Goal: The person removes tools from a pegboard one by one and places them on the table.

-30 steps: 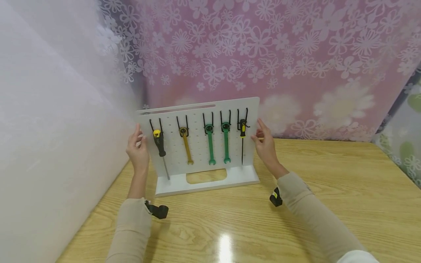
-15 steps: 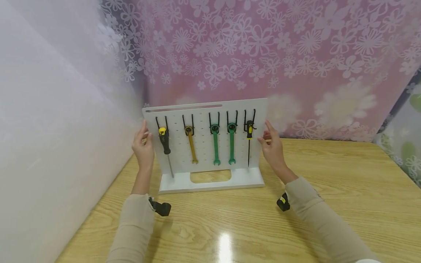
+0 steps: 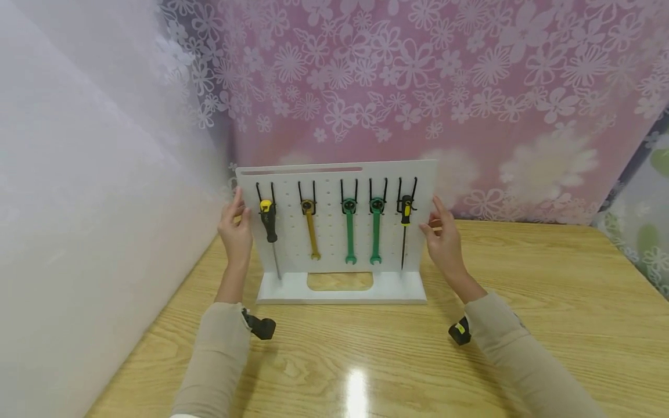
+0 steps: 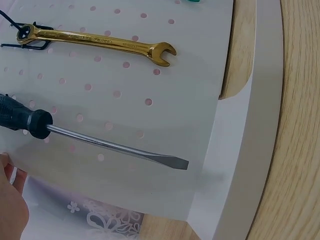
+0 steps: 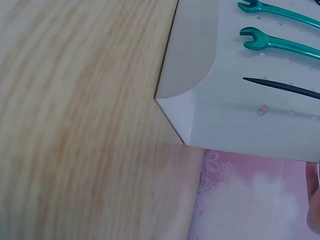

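A white pegboard stand (image 3: 329, 244) stands upright on the wooden table. My left hand (image 3: 236, 232) holds its left edge between thumb and fingers, and my right hand (image 3: 444, 244) grips the right edge the same way. Black hooks carry the tools in a row. Leftmost hangs a black and yellow screwdriver (image 3: 269, 225), whose flat blade shows in the left wrist view. Beside it is a gold combination wrench (image 4: 100, 40), then two green wrenches (image 3: 350, 232). A slimmer black and yellow screwdriver (image 3: 406, 212) with a dark pointed shaft (image 5: 280, 86) hangs at the right. Some fingertips are hidden behind the board.
The stand's flat base (image 3: 277, 293) has a cutout through which the table (image 3: 340, 337) shows. A white wall (image 3: 94, 203) runs close along the left. Behind the stand hangs a pink flowered curtain (image 3: 366, 87). Table surface extends to the front and right.
Both hands have shifted the pegboard stand to the right and turned it squarer to the head view. The tools have stayed on their hooks.
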Demonstrator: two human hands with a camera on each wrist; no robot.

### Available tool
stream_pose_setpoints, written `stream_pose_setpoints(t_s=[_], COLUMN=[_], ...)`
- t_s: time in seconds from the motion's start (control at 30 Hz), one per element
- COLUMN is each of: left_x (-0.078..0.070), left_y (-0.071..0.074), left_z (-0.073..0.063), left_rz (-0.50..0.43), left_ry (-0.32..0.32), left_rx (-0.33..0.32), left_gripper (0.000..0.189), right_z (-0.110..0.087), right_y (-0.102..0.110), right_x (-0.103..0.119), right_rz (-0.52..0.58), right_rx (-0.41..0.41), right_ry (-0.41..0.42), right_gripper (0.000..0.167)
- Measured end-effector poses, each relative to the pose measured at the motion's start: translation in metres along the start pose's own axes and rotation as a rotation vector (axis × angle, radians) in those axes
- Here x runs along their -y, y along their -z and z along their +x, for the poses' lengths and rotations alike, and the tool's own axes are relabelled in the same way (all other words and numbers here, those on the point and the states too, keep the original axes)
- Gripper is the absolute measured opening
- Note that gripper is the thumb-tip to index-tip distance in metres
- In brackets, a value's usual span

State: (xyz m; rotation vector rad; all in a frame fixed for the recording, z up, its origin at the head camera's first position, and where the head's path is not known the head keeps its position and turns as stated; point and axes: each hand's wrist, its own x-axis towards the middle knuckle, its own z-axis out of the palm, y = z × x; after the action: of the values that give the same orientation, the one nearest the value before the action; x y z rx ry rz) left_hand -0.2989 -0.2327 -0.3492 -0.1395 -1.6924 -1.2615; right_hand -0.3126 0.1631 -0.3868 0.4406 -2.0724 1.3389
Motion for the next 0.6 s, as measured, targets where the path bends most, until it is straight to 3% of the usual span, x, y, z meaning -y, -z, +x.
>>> stream_pose_setpoints(t_s=[0.2, 0.43, 0.6], left_x=[-0.002, -0.040, -0.039], left_y=[-0.006, -0.011, -0.014], left_z=[0.000, -0.004, -0.005], left_rz=[-0.017, -0.010, -0.029], left_ry=[0.022, 0.015, 0.000], left_rx=[0.020, 0.028, 0.043], left_gripper=[0.044, 0.040, 0.040], right_z=[-0.006, -0.013, -0.017], right_y=[0.008, 0.017, 0.023], right_x=[-0.001, 0.001, 0.002], right_rz=[-0.008, -0.006, -0.006], right_rx=[-0.015, -0.021, -0.033], right_ry=[0.046, 0.044, 0.036], right_gripper=[0.063, 0.062, 0.061])
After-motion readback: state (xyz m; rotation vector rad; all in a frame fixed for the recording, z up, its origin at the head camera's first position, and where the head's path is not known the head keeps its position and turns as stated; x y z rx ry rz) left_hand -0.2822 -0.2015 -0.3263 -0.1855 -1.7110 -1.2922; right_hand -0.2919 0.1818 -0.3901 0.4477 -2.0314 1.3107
